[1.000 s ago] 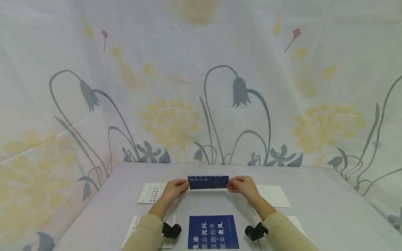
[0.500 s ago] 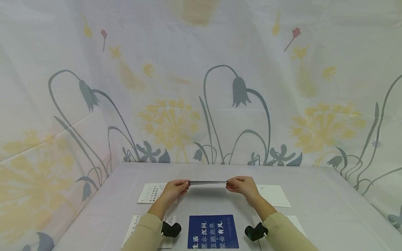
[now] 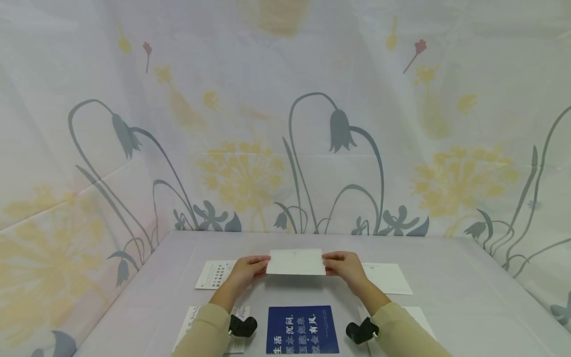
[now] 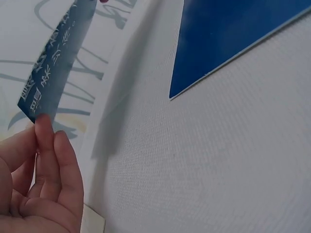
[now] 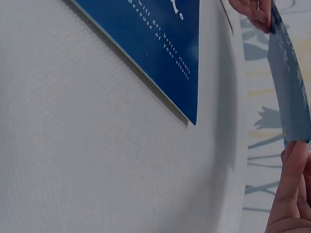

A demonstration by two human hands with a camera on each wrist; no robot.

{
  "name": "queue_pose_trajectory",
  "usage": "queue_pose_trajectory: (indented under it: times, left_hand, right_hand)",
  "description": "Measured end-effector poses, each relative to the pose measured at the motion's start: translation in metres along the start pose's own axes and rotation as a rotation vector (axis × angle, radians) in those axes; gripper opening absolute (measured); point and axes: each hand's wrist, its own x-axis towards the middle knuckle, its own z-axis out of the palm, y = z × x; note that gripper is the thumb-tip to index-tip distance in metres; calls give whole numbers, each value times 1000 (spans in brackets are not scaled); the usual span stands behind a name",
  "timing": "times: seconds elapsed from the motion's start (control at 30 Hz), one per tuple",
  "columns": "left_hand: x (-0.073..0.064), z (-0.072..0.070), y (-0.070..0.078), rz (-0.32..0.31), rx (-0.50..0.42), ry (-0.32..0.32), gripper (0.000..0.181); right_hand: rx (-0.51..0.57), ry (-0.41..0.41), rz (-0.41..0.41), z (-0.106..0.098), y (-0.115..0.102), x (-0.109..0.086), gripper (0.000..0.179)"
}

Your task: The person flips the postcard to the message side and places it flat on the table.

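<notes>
Between my two hands a postcard (image 3: 296, 263) is held raised above the table, its white back towards the head camera. My left hand (image 3: 247, 271) pinches its left end between thumb and fingers. The opposite end is pinched by my right hand (image 3: 347, 268). Both wrist views show the postcard's dark blue printed face with white characters, seen from below; in the left wrist view the left fingertips (image 4: 44, 128) press on a corner of it. A second blue card (image 3: 303, 329) with white writing lies flat on the table, nearer to me.
White cards with black writing lie at the left, one far (image 3: 215, 275) and one near (image 3: 189, 322). At the right lie a far white card (image 3: 389, 278) and a near one (image 3: 417, 317), partly under the forearm. A flower-patterned cloth (image 3: 285, 163) hangs behind the table.
The held postcard has turned over in my hands: its blue face was towards the head camera, then its thin edge, now its white back. The hands have hardly moved.
</notes>
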Motion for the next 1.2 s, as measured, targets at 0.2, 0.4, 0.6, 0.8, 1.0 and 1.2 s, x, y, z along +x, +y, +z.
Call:
queue_pose_trajectory:
  times: [0.2,0.4,0.6,0.8,1.0,1.2]
  left_hand:
    - [-1,1,1,-10,-7,-10,36]
    - [-2,3,3,-25,40,-18,36]
    - [-1,3,1,-39,95,-16,39]
    - [0,5,-2,-16,167,-18,44]
    - [-3,7,1,-21,245,-8,47]
    - [-4,8,2,-26,313,-3,50]
  right_hand:
    - [-29,9,22,2,2,0,25]
    - [-58,14,30,4,2,-2,29]
    - [-50,-36,-13,1,7,-1,29]
    - [-62,-55,-8,2,8,-3,32]
    - [-92,-67,2,5,11,-3,32]
    - [-167,-47,56,9,8,-3,35]
